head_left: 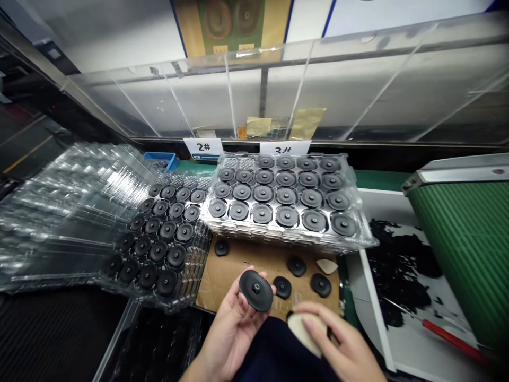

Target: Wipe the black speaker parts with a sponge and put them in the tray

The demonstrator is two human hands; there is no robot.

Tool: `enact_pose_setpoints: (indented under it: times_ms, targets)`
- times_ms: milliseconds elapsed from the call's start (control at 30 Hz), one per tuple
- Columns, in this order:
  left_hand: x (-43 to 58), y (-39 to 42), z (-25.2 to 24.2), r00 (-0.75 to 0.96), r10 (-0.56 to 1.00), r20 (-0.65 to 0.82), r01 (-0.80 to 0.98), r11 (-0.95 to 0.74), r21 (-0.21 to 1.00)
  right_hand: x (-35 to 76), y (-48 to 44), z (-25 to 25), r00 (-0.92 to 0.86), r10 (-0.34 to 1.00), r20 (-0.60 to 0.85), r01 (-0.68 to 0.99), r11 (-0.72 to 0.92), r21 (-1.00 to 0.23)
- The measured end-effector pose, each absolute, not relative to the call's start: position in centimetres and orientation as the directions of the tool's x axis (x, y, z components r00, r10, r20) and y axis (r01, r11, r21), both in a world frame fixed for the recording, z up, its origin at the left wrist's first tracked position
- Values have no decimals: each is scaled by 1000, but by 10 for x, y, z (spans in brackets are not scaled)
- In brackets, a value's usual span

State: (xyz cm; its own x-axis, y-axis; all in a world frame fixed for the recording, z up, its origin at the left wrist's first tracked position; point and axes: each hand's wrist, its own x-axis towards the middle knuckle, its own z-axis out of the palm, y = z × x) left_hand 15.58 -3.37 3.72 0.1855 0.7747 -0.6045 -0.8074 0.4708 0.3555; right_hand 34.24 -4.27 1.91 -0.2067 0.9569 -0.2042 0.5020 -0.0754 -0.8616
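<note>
My left hand [230, 331] holds a round black disc part [256, 289] by its edge, its centre hole facing up. My right hand [338, 345] grips a pale beige pad [304, 326] just right of the disc. Both hands hover over a brown cardboard sheet [230, 268] with several loose black discs [296, 265] on it. Behind it, a clear plastic tray [358, 233] marked 3# is filled with black discs. A second clear tray [191, 276] at the left, near the 2# label, also carries rows of discs.
A stack of empty clear trays [63, 212] lies at far left. A green ribbed conveyor belt [469, 249] runs at right, beside a white surface [374, 276] strewn with black scraps and a red-handled tool [449, 337]. A blue bin [161, 158] stands behind.
</note>
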Motion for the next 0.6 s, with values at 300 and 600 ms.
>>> enact_pose_setpoints:
  times_ms: [300,600]
  targets:
    - [153,-38,56,192,754,-628,-633,584,508,291,-14,87,-467,837,284,344,468,-814]
    - [154,-37,78,256,732,-632,-641,618,456,316,-29,95,-547,810,213,424,487,-763]
